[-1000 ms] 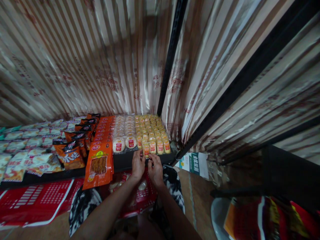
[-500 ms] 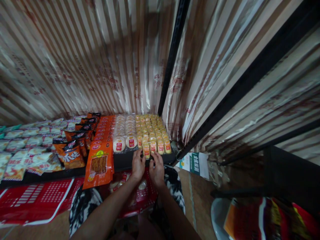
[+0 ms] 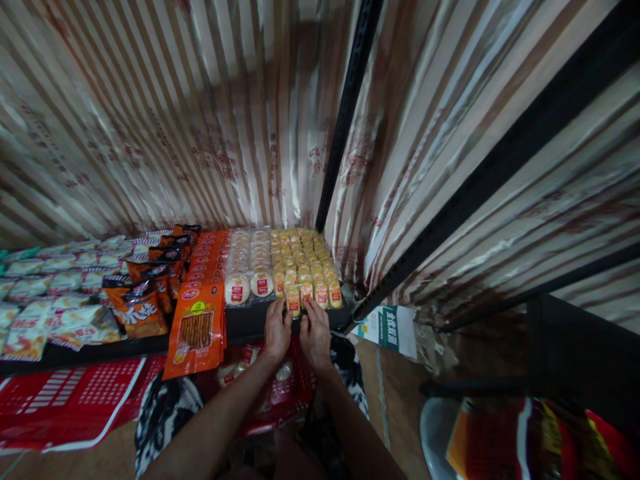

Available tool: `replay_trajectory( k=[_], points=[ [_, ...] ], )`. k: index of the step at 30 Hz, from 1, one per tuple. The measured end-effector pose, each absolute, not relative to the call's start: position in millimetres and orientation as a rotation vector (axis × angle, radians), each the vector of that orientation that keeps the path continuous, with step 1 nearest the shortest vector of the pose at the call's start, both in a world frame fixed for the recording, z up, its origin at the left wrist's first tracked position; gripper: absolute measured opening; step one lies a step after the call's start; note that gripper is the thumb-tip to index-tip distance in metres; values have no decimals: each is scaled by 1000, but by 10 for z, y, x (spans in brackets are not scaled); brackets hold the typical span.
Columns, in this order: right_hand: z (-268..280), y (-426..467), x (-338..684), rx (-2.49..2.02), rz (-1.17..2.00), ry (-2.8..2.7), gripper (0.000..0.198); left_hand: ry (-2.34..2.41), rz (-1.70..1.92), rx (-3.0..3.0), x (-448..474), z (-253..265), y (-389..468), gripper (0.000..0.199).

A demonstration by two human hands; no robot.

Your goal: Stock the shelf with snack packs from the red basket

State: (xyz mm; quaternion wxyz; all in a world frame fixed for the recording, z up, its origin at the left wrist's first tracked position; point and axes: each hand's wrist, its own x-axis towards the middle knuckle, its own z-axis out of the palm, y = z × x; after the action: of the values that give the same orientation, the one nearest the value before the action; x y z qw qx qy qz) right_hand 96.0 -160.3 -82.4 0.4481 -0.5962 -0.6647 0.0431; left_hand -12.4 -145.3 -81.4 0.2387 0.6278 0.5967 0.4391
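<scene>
Rows of small yellow wrapped cakes [image 3: 321, 294] stand at the right end of a dark shelf. One wrapped cake [image 3: 293, 305] at the front sticks out a little lower than its neighbours, between my two hands. My left hand [image 3: 277, 332] has its fingertips against the left side of this cake, fingers bent and close together. On the other side, my right hand [image 3: 315, 335] has its fingers curled at the cake's right edge. Just left of them lie round white wrapped cakes [image 3: 237, 291] with red labels.
Orange flat snack packs [image 3: 197, 330], orange-black bags [image 3: 137, 312] and white bags [image 3: 70, 320] line the dark shelf [image 3: 245, 322]. Red baskets [image 3: 70, 407] stand below. Black metal posts [image 3: 345, 120] rise before striped plastic sheeting. A printed sheet [image 3: 393, 331] lies at right.
The view has shifted very slightly. My right hand has moved a touch upward and its fingers lie a little nearer the front row; my left hand stays in nearly the same place.
</scene>
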Motion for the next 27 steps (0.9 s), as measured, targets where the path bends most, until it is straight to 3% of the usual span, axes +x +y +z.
replay_trajectory(
  k=[8,27],
  points=[
    [-867,-1678,962,-1434,82,-1646,40,1685,1210,1761,-112,-776,-1478,46],
    [-894,-1740,979,-1383,39,-1649,36,1650,1238,1703,-129,-843,-1508,45]
  ],
)
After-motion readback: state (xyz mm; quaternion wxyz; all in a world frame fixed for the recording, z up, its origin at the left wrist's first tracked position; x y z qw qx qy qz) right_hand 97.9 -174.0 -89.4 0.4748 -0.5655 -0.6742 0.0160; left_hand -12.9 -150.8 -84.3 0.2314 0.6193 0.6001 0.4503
